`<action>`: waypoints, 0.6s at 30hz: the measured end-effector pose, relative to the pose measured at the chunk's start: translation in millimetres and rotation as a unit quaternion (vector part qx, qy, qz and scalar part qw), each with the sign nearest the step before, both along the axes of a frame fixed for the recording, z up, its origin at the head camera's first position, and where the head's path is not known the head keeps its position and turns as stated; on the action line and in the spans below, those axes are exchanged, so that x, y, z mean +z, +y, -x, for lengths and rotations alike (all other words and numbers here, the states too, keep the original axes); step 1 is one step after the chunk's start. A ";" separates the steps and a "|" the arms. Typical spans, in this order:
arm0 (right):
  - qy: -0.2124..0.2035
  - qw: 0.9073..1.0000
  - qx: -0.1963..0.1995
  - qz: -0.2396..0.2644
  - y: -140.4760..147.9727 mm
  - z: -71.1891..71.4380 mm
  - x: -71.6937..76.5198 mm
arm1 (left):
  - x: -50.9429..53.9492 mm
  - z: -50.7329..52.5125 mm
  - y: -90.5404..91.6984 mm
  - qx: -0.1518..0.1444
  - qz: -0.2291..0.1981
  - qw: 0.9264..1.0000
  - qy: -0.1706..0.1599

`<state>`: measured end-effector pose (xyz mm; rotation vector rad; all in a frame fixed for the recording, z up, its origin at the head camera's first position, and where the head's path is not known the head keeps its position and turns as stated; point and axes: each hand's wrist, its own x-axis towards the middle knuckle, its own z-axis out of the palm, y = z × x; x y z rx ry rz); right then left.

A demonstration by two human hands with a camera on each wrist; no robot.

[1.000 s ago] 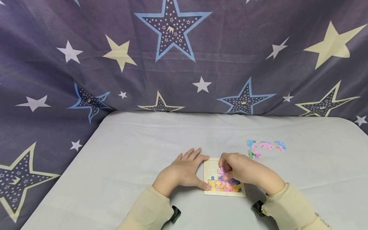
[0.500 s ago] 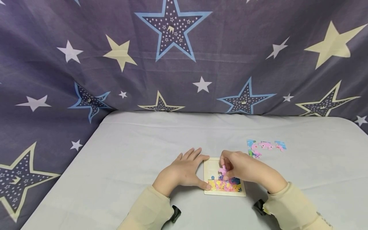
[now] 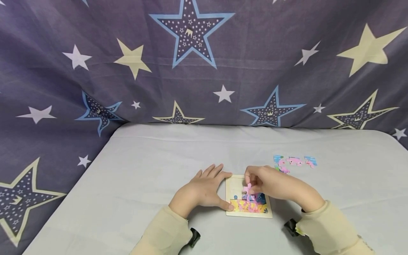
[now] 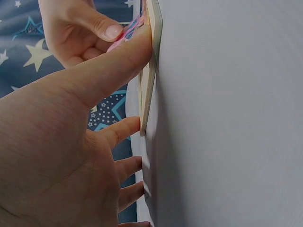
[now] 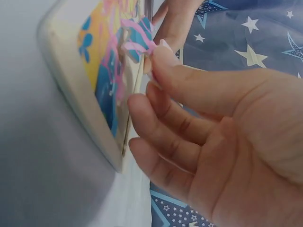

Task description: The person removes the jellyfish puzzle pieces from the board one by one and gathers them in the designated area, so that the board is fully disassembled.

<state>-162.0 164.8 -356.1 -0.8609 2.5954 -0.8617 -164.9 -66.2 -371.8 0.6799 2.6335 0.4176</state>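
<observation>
A light wooden puzzle tray (image 3: 233, 184) lies on the grey-white surface, its near row filled with yellow and pink pieces (image 3: 237, 204). My left hand (image 3: 204, 191) rests spread at its left side, the thumb on the near left corner and the index finger at the far left corner. Between thumb and fingers, my right hand (image 3: 275, 184) pinches a pink and blue piece (image 3: 247, 190) over the middle of the tray. In the right wrist view that piece (image 5: 137, 38) is tilted above the other pieces, the thumb on its edge.
Several loose pieces lie beyond my right hand: a pink one with eyes (image 3: 294, 161), a blue and pink one (image 3: 310, 162), and others partly behind the hand (image 3: 278, 159). A dark star-patterned cloth (image 3: 204, 78) hangs behind the surface.
My right hand has shifted slightly to the right, with the pinched piece showing more between its fingers. My left hand has stayed in place.
</observation>
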 end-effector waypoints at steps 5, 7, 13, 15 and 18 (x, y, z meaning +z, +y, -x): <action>0.013 1.000 0.002 0.007 4.3 0.6 4.4 | -10.2 4.5 -0.1 0.002 -0.003 1.000 0.006; 0.016 1.000 0.000 0.009 6.8 0.9 6.3 | -12.8 5.4 -0.3 0.002 -0.007 1.000 0.008; 0.011 1.000 -0.023 0.006 16.9 4.3 11.0 | -11.7 4.1 -0.5 0.003 -0.010 1.000 0.009; 0.014 0.999 -0.032 0.004 21.3 5.8 12.0 | -5.9 1.4 -0.4 0.004 -0.010 1.000 0.006; 0.029 0.999 -0.040 0.002 29.4 7.3 13.6 | 1.8 -1.8 -0.2 0.005 -0.012 1.000 0.000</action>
